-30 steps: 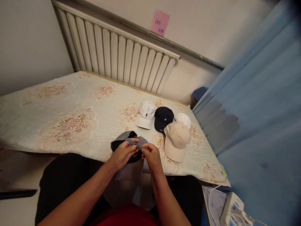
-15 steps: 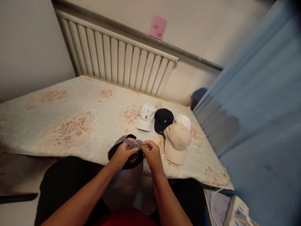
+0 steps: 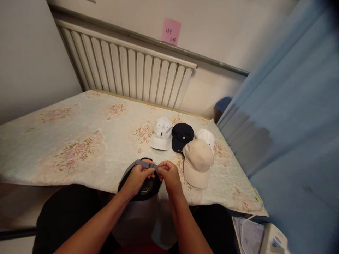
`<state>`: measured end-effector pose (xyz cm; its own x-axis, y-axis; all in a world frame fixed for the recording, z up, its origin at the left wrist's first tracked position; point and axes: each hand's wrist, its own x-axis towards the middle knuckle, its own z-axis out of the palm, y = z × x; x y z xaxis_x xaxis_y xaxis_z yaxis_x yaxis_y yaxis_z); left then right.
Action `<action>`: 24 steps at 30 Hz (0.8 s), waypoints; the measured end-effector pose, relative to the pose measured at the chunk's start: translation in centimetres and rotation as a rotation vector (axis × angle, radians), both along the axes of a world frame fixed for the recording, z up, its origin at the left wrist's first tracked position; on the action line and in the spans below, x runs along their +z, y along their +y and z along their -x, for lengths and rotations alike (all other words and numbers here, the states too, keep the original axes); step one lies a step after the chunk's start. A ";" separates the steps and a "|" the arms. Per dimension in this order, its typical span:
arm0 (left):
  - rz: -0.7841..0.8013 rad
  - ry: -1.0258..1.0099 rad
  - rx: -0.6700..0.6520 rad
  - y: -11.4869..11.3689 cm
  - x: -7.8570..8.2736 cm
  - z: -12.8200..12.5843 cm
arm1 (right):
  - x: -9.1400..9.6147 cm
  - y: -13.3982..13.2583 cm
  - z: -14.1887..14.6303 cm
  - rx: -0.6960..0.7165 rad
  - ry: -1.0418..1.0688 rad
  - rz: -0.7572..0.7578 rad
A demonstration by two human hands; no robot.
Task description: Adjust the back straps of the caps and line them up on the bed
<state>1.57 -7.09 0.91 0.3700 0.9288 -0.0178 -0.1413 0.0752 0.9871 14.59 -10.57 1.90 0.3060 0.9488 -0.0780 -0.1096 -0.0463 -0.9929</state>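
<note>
A grey cap [image 3: 127,170] with a dark inside is held at the front edge of the bed, its opening turned toward me. My left hand [image 3: 139,177] pinches the cap's back strap [image 3: 145,164] from the left. On the strap's other end, my right hand [image 3: 169,175] closes its thumb and fingers. Beyond my hands lie a white cap [image 3: 162,131] with a small dark logo and a black cap [image 3: 182,134]. A beige cap [image 3: 198,158] sits right of my right hand, partly covering another white cap [image 3: 206,135].
A flowered sheet covers the bed [image 3: 100,148]. Behind it stand a radiator [image 3: 127,67] and a wall with a pink note [image 3: 171,31]. A blue curtain [image 3: 280,116] hangs at right. A white box [image 3: 275,240] and a cable [image 3: 243,229] are at lower right.
Both hands still grip the strap, and the fingers have shifted slightly along it. The small metal buckle seen before is now hardly visible. The view has tilted a little.
</note>
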 end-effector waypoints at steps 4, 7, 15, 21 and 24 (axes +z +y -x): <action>0.068 -0.087 0.022 0.2 -0.4 -0.4 | -0.5 -0.7 -0.1 -0.169 -0.013 0.002; 0.101 -0.154 0.029 0.4 -0.6 -0.5 | -1.4 -1.8 0.7 -0.190 -0.006 0.022; 0.283 -0.348 0.008 -1.3 0.4 -0.5 | -2.4 -3.2 5.4 0.268 0.533 0.027; 0.336 -0.474 -0.021 -2.7 1.1 0.4 | -2.1 -2.1 7.2 0.121 0.779 -0.166; 0.356 -0.517 -0.029 -3.5 1.1 0.9 | -1.8 -1.8 7.3 -0.014 0.884 -0.137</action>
